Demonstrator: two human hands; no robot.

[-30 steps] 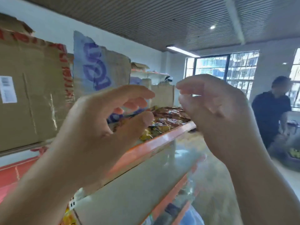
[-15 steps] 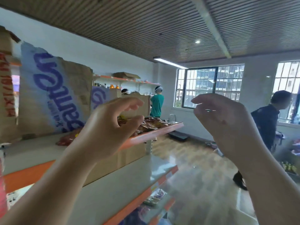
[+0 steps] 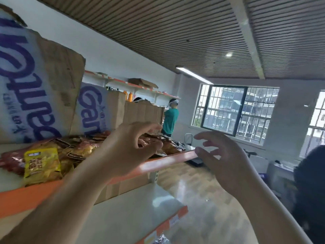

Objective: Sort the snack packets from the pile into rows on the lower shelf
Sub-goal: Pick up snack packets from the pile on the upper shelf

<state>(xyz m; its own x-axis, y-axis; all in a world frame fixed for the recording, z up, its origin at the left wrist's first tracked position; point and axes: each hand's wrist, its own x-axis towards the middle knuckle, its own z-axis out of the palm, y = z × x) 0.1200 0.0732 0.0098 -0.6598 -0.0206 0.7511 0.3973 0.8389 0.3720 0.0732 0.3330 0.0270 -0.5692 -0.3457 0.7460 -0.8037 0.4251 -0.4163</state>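
A pile of snack packets (image 3: 82, 148), mostly red-brown, lies on the upper shelf (image 3: 168, 160) with its orange front edge. One yellow packet (image 3: 41, 165) sits at the pile's near left. My left hand (image 3: 126, 152) hovers in front of the pile with its fingers loosely curved and nothing in it. My right hand (image 3: 221, 159) is raised off the shelf's right end, fingers spread, holding nothing. The lower shelf (image 3: 133, 213) is a pale surface below with an orange front strip.
Cardboard boxes (image 3: 52, 92) with blue lettering stand behind the pile. A person in a green shirt (image 3: 169, 118) stands by the far wall. Another person's dark head (image 3: 309, 175) is close at the right. Wooden floor (image 3: 193, 187) lies to the right of the shelves.
The view has swung left and closer to the shelf, bringing the pile and the yellow packet into sight. Both hands have dropped towards the upper shelf's edge, and my right fingers have spread.
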